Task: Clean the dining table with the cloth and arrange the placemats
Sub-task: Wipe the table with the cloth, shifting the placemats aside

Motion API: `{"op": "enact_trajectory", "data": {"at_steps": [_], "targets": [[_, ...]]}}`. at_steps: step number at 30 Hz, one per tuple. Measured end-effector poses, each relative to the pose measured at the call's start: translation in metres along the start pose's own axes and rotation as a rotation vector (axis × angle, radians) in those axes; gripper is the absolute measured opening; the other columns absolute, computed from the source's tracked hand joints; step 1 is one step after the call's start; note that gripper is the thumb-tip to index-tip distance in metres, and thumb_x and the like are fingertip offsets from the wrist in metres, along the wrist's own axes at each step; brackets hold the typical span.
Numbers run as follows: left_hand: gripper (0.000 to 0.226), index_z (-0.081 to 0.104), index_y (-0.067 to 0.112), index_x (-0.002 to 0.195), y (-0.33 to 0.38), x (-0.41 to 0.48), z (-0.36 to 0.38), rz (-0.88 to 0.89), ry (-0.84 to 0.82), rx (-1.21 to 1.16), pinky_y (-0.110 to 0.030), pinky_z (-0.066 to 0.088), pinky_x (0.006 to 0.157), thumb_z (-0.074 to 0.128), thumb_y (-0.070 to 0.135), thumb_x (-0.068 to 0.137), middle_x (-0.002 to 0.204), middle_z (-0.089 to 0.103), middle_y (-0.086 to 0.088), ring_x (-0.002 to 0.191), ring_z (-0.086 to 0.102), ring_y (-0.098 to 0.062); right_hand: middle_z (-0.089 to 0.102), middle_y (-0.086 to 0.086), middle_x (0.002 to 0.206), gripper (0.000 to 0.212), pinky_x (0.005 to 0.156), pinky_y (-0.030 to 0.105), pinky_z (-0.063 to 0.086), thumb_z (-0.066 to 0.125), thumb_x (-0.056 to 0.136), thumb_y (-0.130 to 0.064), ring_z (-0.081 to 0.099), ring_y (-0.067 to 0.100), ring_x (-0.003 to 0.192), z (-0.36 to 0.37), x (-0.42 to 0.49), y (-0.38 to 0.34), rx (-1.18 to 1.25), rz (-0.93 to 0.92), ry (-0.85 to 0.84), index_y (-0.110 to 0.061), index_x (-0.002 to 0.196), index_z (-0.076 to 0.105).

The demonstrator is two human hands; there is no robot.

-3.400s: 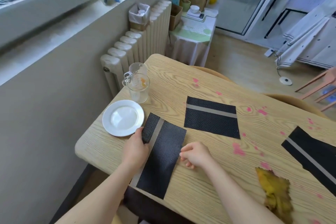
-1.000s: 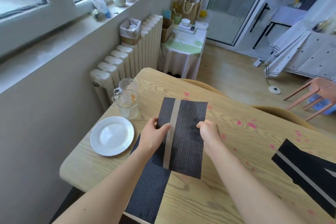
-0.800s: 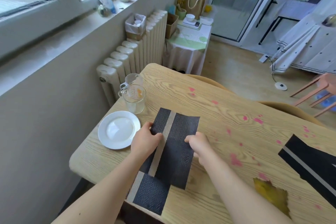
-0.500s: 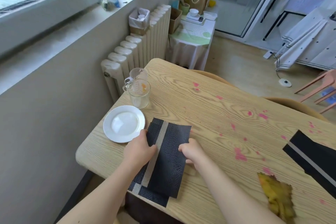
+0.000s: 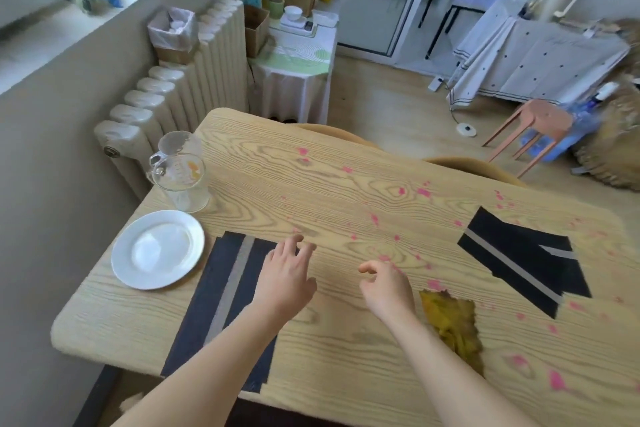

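Placemat (image 5: pixel 221 305) lies at the table's (image 5: pixel 346 184) near left corner beside the plate (image 5: pixel 157 250), likely baring stained wood for wiping; left hand (image 5: pixel 284 281) and right hand (image 5: pixel 388 288) hover empty, fingers loose, cloth (image 5: pixel 453 326) by the near edge.

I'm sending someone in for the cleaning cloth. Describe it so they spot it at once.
On the wooden dining table, look toward the near edge, just right of the person's right hand. The cloth lies crumpled there, the only yellow thing among black striped placemats and pink stains.
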State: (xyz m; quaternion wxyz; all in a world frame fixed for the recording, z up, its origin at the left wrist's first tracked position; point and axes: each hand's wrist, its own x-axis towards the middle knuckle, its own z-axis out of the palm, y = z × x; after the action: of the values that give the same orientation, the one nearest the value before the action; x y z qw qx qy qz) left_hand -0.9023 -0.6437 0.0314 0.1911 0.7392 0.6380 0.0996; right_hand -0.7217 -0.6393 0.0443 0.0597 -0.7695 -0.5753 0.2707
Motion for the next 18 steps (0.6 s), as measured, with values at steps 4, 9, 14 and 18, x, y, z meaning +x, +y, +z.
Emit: {"op": "enact_trajectory", "data": {"at_steps": [4, 9, 14, 18], "targets": [[0.055, 0.034, 0.024, 0.139, 0.048, 0.011, 0.023, 0.100, -0.082, -0.002, -0.031, 0.026, 0.107, 0.053, 0.028, 0.088, 0.148, 0.026, -0.001, 0.132, 0.031, -0.021, 0.055, -0.007, 0.124, 0.032, 0.078, 0.028, 0.049, 0.054, 0.090, -0.013, 0.055, 0.017, 0.107, -0.025, 0.001, 0.062, -0.086, 0.064, 0.089, -0.029, 0.117, 0.062], [0.056, 0.033, 0.024, 0.140, 0.085, 0.015, 0.048, 0.148, -0.172, -0.013, -0.032, 0.028, 0.108, 0.054, 0.028, 0.087, 0.147, 0.026, -0.001, 0.131, 0.032, -0.022, 0.049, -0.007, 0.124, 0.040, 0.085, 0.029, 0.046, 0.056, 0.089, -0.027, 0.043, 0.017, 0.117, -0.034, -0.008, 0.124, -0.236, 0.080, 0.084, -0.030, 0.129, 0.055], [0.056, 0.034, 0.024, 0.140, 0.082, 0.008, 0.054, 0.129, -0.188, -0.057, -0.032, 0.029, 0.106, 0.053, 0.026, 0.087, 0.147, 0.027, 0.000, 0.132, 0.032, -0.021, 0.034, -0.005, 0.132, 0.057, 0.090, 0.029, 0.046, 0.054, 0.090, -0.024, 0.034, 0.018, 0.122, -0.013, -0.022, 0.114, -0.299, -0.153, -0.036, -0.030, 0.144, 0.038], [0.054, 0.036, 0.023, 0.138, 0.139, 0.029, 0.084, 0.042, -0.186, -0.054, -0.029, 0.033, 0.105, 0.052, 0.022, 0.087, 0.143, 0.033, 0.001, 0.128, 0.037, -0.020, 0.031, -0.005, 0.133, 0.055, 0.085, 0.032, 0.049, 0.051, 0.091, -0.018, 0.032, 0.018, 0.124, -0.019, 0.003, 0.156, -0.219, -0.325, -0.152, -0.036, 0.141, 0.039]]}}
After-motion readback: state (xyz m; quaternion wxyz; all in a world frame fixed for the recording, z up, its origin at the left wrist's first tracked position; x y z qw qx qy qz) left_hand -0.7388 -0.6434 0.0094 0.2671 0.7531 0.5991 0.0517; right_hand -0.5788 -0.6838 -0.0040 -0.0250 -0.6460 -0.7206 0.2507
